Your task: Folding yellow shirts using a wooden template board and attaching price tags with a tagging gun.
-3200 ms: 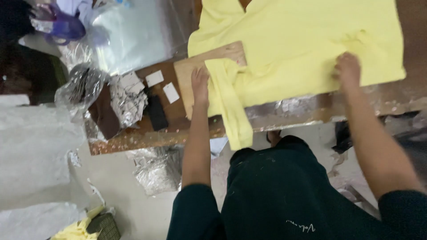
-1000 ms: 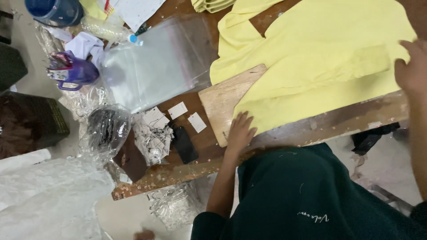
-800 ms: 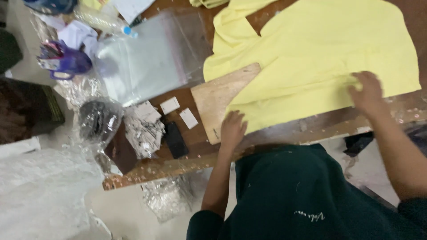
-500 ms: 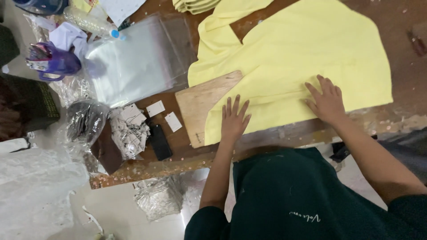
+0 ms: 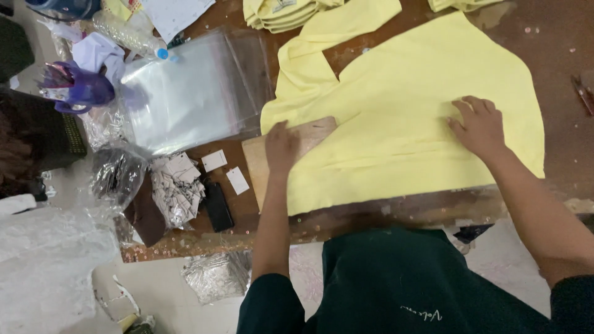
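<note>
Since half a second ago my left hand [image 5: 281,145] has slid onto the wooden folding board [image 5: 272,154]; both hands, right hand [image 5: 479,127] included, lie open and flat on the yellow shirt [image 5: 396,117]. The board at the counter's [image 5: 557,148] near edge could shift, creasing the fabric.

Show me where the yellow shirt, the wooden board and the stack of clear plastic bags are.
yellow shirt [image 5: 396,111]: head view, middle of the cloth.
wooden board [image 5: 255,162]: head view, bare left part.
stack of clear plastic bags [image 5: 185,93]: head view, centre.
</note>
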